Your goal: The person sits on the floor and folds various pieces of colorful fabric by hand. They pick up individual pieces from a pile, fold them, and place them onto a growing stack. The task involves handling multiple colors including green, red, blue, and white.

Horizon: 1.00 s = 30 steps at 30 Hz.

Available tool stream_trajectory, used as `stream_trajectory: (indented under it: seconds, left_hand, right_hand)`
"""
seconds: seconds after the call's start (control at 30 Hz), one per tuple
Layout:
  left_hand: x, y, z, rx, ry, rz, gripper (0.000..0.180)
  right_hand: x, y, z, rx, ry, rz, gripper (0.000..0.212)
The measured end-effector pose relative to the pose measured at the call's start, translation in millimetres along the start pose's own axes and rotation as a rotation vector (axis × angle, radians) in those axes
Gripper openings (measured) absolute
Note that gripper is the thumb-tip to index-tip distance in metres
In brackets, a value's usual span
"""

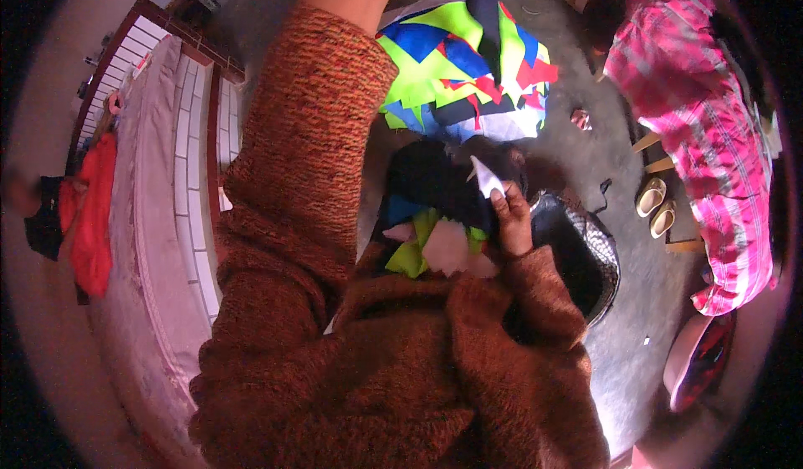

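Observation:
Pinched in my right hand (513, 222), over my lap, is a white pointed cloth scrap (487, 178). My raised left arm passes beyond the upper edge, leaving only the wrist and a brown knitted sleeve in view. A dark strip of cloth (483, 17) hangs down from that edge; what holds it is out of sight. Beneath it spreads a pile of cloth scraps (435, 72) in neon yellow-green, blue, red, black and white. On my lap lie pale pink scraps (447, 247) and green scraps (407, 257), beside dark cloth (422, 176).
An open black bag (606, 260) with a silvery patterned side stands right of my lap. Farther right are pale shoes (652, 197), pink checked cloth (711, 135) over wooden legs, and a pink basin (687, 356). A mauve-covered bed (150, 218) runs along the left, with red cloth (96, 218).

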<state>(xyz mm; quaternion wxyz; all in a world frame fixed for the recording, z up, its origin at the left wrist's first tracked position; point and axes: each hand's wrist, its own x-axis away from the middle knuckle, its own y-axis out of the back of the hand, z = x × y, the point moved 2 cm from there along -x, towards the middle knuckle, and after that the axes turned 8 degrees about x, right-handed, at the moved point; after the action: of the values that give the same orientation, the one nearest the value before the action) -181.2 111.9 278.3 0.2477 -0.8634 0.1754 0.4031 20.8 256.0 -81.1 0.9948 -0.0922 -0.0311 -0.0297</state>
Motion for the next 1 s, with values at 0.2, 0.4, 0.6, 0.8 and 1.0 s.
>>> stream_trajectory:
  seconds: [0.2, 0.4, 0.6, 0.8, 1.0]
  left_hand:
    - [3.4, 96.4, 103.1, -0.352, 0.182, -0.301, 0.032]
    - [89.6, 180.9, 100.2, -0.611, 0.535, -0.367, 0.023]
    - [99.1, 227.4, 82.3, -0.576, 0.649, -0.347, 0.026]
    - [113.5, 238.3, 95.7, -0.84, 0.626, -0.226, 0.026]
    - [105.5, 200.6, 99.0, -1.572, 0.312, -0.057, 0.031]
  right_hand:
    - [2.5, 6.0, 8.7, 0.004, -0.017, -0.069, 0.013]
    - [1.9, 0.9, 2.8, -0.001, 0.003, -0.019, 0.012]
    - [-0.6, -1.5, 3.1, 0.045, -0.022, 0.016, 0.018]
    - [-1.3, -0.9, 2.9, 0.086, 0.018, 0.003, 0.017]
    - [-1.1, -0.4, 5.3, 0.067, -0.006, 0.007, 0.017]
